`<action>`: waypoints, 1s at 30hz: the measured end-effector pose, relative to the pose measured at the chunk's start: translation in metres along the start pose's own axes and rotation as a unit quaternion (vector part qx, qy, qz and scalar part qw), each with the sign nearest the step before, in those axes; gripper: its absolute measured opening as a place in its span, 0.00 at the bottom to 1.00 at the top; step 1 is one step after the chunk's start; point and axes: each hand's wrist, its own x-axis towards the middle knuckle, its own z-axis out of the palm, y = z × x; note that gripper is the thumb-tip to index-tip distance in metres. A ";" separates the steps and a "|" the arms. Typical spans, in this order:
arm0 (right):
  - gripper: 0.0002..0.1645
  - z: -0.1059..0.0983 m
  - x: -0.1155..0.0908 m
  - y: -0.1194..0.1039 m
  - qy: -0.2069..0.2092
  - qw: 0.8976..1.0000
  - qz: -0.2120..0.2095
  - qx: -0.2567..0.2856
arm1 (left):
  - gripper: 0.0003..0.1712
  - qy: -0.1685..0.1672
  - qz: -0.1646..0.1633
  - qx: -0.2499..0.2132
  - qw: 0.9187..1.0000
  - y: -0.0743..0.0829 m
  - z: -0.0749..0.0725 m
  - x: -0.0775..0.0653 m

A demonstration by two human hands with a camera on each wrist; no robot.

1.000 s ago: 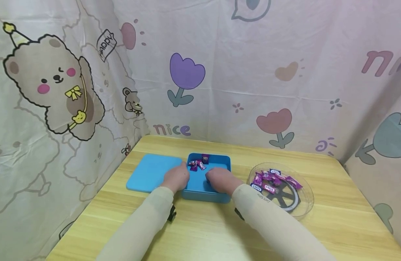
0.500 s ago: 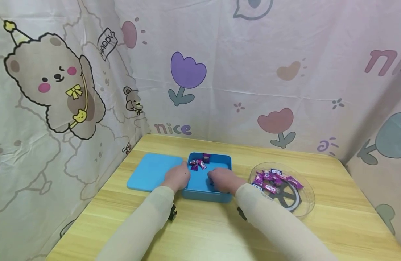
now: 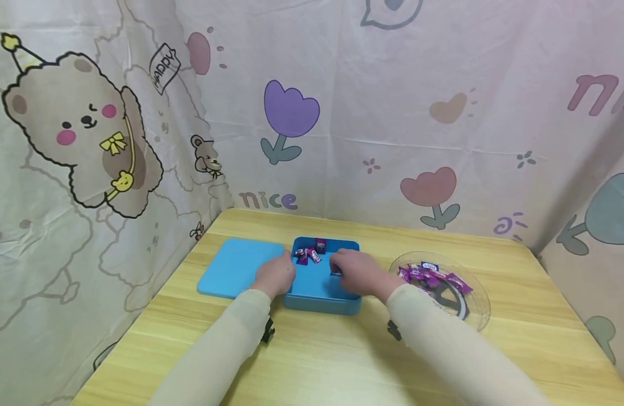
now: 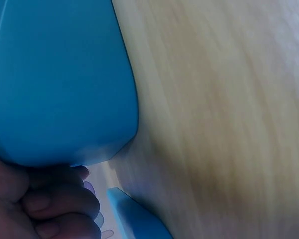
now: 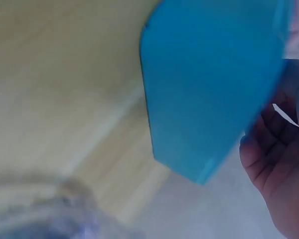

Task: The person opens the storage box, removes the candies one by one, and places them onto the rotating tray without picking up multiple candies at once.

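1. Nearest on the bench (image 3: 312, 361), the clear dish (image 3: 477, 301), partly behind the right sleeve, holds a pile of wrapped sweets (image 3: 458, 283); its thin wall looks smooth and possibly slippery.
2. The blue box (image 3: 322, 305) looks like light, stiff plastic, liable to skid if nudged. The left hand (image 3: 276, 274) grips its left rim, fingers curled against the outer wall, a sound place to steady it.
3. Over the box's right part, the right hand (image 3: 360, 272) pinches a dark-wrapped piece (image 3: 335, 273), mostly hidden by the fingers (I cannot tell whether it touches the floor). It should weigh little; the wrapper may crinkle and slip, so the firm middle suits best.
4. Farthest, more sweets (image 3: 314, 255) lie inside the box's far left corner area, easiest taken from above.
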 end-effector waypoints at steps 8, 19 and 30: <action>0.12 -0.022 -0.036 0.033 0.023 0.999 0.033 0.026 | 0.33 0.003 0.003 -0.012 1.000 -0.002 0.001 -0.002; 0.12 -0.020 -0.092 0.081 0.032 0.996 0.048 0.063 | 0.33 0.000 0.000 -0.008 1.000 0.000 0.001 -0.002; 0.15 0.001 -0.119 0.096 -0.013 0.992 0.084 0.092 | 0.33 -0.001 -0.001 -0.009 1.000 0.001 -0.003 -0.005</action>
